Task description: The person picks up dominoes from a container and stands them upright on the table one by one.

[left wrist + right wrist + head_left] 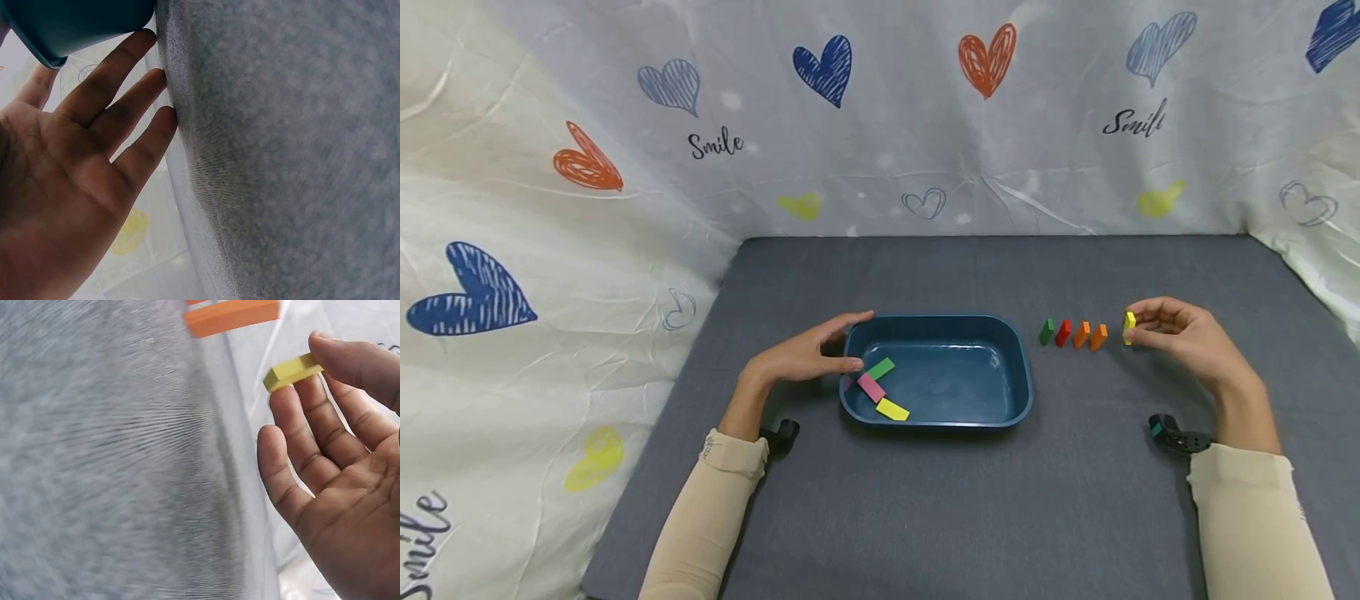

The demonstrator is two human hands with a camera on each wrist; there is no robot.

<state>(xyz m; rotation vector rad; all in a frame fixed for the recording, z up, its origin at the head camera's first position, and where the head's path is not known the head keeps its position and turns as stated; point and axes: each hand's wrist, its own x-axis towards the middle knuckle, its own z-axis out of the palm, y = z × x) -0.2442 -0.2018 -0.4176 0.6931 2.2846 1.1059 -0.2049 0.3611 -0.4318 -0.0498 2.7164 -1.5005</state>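
Observation:
A blue rectangular tray stands on the grey table, with a green block, a pink block and a yellow block lying in its left end. At that end my left hand touches the tray with fingers spread straight, thumb at the rim. In the left wrist view, fingertips reach under the tray's side. My right hand pinches another yellow block upright between thumb and fingertips. It is just right of a row of standing blocks, ending in an orange block.
The row also has a green block, a red block and a second orange block, with narrow gaps, right of the tray. A white cloth printed with hearts hangs behind the table and along its left side.

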